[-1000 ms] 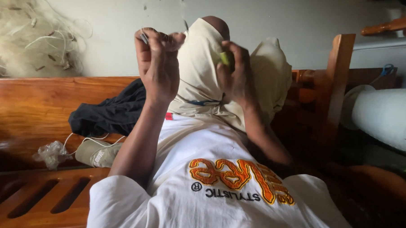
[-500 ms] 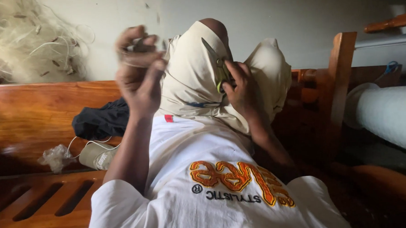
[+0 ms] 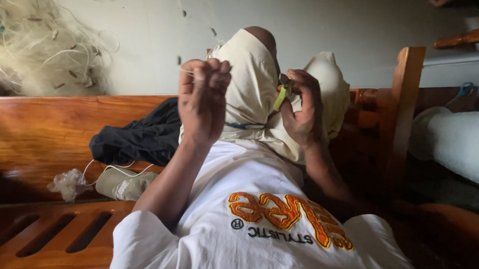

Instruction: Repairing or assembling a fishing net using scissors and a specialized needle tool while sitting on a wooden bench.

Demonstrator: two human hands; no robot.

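I am reclined, with my white printed T-shirt (image 3: 252,203) and raised knees in beige trousers (image 3: 248,81) in front of me. My left hand (image 3: 202,98) is lifted before the left knee, its fingertips pinched on a thin pale net line (image 3: 187,70). Against the knees, my right hand (image 3: 301,108) is closed around a small yellow-green netting needle (image 3: 280,97). Fine strands of net run up toward the wall above my hands.
A heap of pale fishing net (image 3: 29,46) hangs at upper left over a wooden bench back (image 3: 37,131). A dark cloth (image 3: 139,138), a beige cap (image 3: 125,184) and a plastic wad (image 3: 66,183) lie on it. A wooden post (image 3: 408,102) and a white roll (image 3: 457,143) stand at the right.
My left hand swung left with the line, then came back right and closer to the knee. The right hand stayed at the knees holding the needle.
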